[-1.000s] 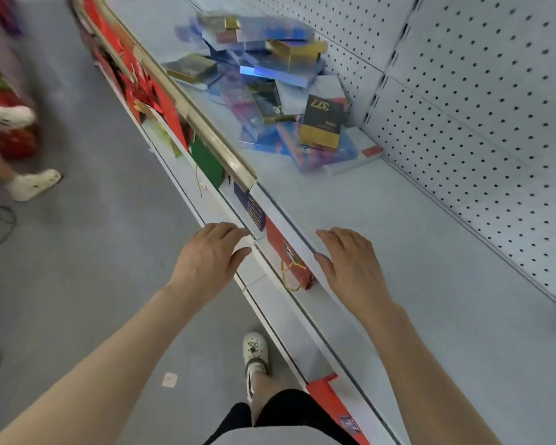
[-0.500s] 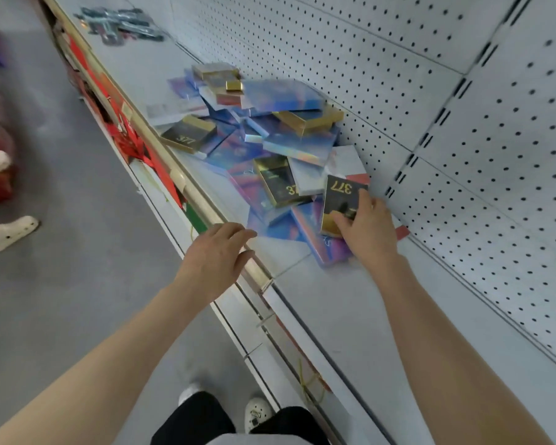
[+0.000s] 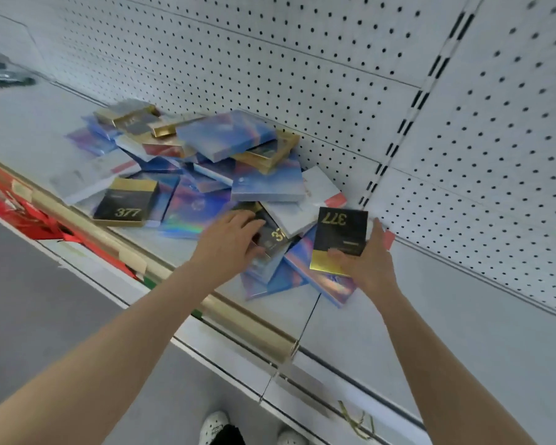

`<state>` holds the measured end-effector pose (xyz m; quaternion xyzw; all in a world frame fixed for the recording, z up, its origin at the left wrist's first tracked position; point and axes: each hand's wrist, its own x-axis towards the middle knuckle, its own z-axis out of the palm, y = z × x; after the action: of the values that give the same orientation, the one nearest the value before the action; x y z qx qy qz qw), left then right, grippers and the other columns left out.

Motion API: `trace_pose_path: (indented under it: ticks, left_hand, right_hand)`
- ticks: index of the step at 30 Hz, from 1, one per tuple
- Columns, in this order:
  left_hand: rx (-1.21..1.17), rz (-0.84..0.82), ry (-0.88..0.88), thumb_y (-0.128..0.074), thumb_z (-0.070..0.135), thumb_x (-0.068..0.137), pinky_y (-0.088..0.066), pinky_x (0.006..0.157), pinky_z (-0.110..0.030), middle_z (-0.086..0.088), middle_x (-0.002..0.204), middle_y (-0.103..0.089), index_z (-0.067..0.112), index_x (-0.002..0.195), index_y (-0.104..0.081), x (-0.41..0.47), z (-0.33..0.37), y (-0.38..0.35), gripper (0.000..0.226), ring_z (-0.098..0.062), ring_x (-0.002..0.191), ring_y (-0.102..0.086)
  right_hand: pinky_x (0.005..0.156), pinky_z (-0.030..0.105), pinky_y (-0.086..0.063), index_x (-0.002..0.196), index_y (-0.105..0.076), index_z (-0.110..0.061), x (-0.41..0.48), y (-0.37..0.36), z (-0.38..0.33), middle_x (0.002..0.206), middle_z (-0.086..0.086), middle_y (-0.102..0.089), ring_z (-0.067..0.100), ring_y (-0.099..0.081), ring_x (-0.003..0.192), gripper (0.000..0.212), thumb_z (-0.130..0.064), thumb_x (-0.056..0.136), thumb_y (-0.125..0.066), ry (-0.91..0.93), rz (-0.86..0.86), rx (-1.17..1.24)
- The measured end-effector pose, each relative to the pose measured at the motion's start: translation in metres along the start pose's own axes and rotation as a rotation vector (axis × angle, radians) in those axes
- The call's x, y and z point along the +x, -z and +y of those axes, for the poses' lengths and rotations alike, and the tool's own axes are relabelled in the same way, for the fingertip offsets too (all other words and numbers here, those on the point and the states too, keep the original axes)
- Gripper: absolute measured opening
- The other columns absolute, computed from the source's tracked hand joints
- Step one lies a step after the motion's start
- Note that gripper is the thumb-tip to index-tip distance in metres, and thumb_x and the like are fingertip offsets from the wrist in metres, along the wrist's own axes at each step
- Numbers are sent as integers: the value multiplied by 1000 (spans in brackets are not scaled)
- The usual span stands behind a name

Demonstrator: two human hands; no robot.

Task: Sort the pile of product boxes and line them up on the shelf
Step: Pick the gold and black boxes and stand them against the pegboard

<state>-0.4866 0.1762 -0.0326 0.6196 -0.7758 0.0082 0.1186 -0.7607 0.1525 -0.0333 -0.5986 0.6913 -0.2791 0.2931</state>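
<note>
- Two hands work the near edge of the heap; I read outward from the front rail.
- Nearest, the left hand: fingers curled over the near end of a black box that lies flat in the heap, thumb at its lower edge. The grip looks only partly closed to me.
- Beside it, the right hand: thumb pressed on the gold end of a second black box, fingers behind it. That box is raised above the blue ones and tilted, its long axis pointing away from me and its "377" upside down.
- Deciding relation, in my judgement: bare shelf lies right of the heap, nearer the right hand, so the raised box should go there first.
- Farthest, the heap of boxes: blue, gold and black, overlapping, banked against the pegboard wall.
</note>
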Motion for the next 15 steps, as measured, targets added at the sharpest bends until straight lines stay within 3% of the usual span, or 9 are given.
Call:
trace_pose_path:
  ticks: [3,6,9,11,13,15]
  left_hand:
    - [87,-104,-79,-79,54,63,-40,104,-48,-15,129,-60,16,124,-63,5,-3,-16,74,-34,121,-55]
    - [102,-62,-117,-81,54,60,-42,100,-46,-14,125,-61,17,124,-62,-1,-4,-20,77,-35,113,-58]
    - [125,21,-166,-79,55,61,-44,92,-44,-9,114,-63,21,121,-63,-17,-7,-18,71,-32,98,-58]
    - [104,83,-162,-76,55,66,-45,87,-45,-7,106,-62,24,116,-65,-28,-10,-18,60,-32,92,-56]
    - [22,136,-77,-69,54,75,-46,85,-45,-6,102,-58,25,109,-66,-34,-11,-16,45,-32,94,-51]
    - [-62,125,72,-63,55,80,-47,87,-45,-9,111,-54,22,112,-59,-35,-9,-12,46,-32,103,-48]
  right_hand:
    - [68,24,-41,131,-42,-16,-8,6,-2,97,-3,-60,16,-57,87,63,-31,81,-75,-58,54,32]
    - [62,24,-38,109,-56,-19,-14,10,-9,86,-4,-59,17,-56,79,31,-34,85,-68,-33,153,-12]
    - [71,28,-38,116,-52,-23,-13,8,-13,93,0,-60,22,-56,83,27,-35,92,-56,17,240,-78]
    - [70,32,-42,119,-45,-25,-13,5,-16,95,2,-58,24,-57,80,26,-33,96,-48,41,210,-169]
    - [67,35,-49,116,-40,-27,-13,3,-15,96,3,-57,25,-60,76,28,-31,92,-52,31,160,-243]
    - [58,31,-50,109,-36,-27,-13,4,-16,94,2,-57,21,-61,71,34,-30,86,-61,8,110,-282]
